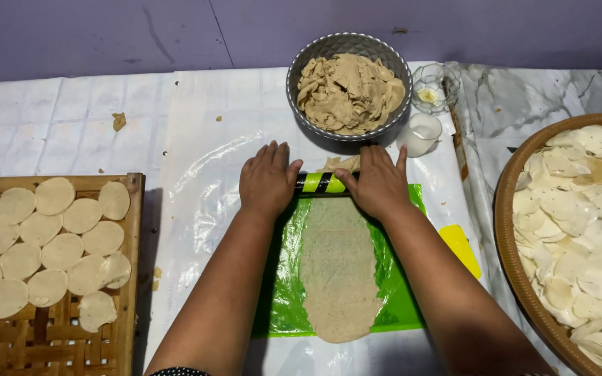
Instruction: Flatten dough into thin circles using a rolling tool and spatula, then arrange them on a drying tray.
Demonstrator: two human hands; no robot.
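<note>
Dough sheet (pixel 339 271) lay lengthwise toward the person; both hands (pixel 267 179) (pixel 379 182) pressed flat, unclenched, on the crosswise rolling pin (pixel 323 182) at its far end.

Two bare forearms come up from the lower edge of the frame toward its centre, ending in the left hand (pixel 267 182) and the right hand (pixel 379 184). Neither hand carries a glove, and no ring or watch shows on the fingers or wrists. At the bottom edge, left of centre, a narrow strip of dark fabric (pixel 179 372) with small pale dots caps the left arm. Any clothing on the right arm is cut off by the frame.
</note>
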